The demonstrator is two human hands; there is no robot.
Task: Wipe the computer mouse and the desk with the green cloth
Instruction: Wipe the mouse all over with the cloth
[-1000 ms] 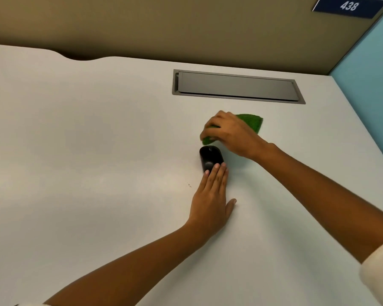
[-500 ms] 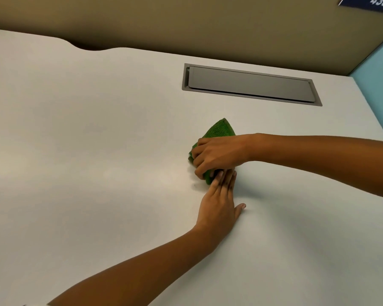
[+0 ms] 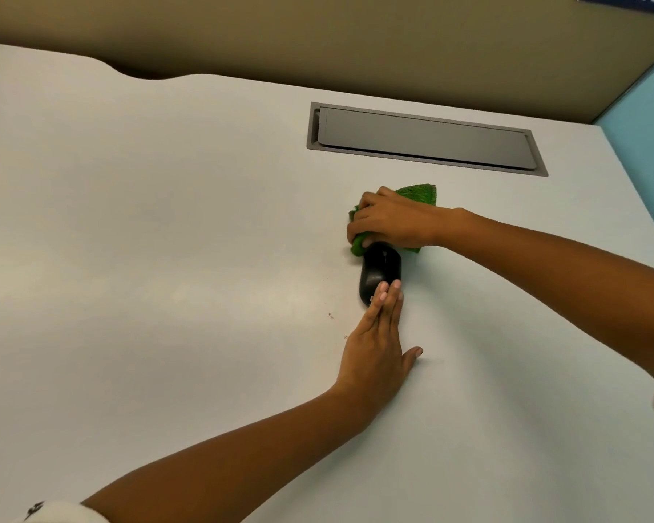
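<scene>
A black computer mouse (image 3: 380,268) lies on the white desk (image 3: 167,239), right of centre. My left hand (image 3: 378,356) rests flat on the desk with straight fingers, the fingertips pressing on the mouse's near end. My right hand (image 3: 391,220) is closed on the bunched green cloth (image 3: 420,193) and sits at the mouse's far end, the cloth touching it. Part of the cloth sticks out behind the hand; the rest is hidden under the fingers.
A grey recessed cable hatch (image 3: 425,139) is set into the desk behind the hands. A tan partition (image 3: 318,35) runs along the back edge and a light blue wall (image 3: 646,103) stands at the right. Small specks (image 3: 331,315) mark the desk left of my left hand.
Half a second ago the cloth covered the mouse; my right hand has drawn the cloth back to the far end, so the mouse shows again. My left hand stays on its near end.
</scene>
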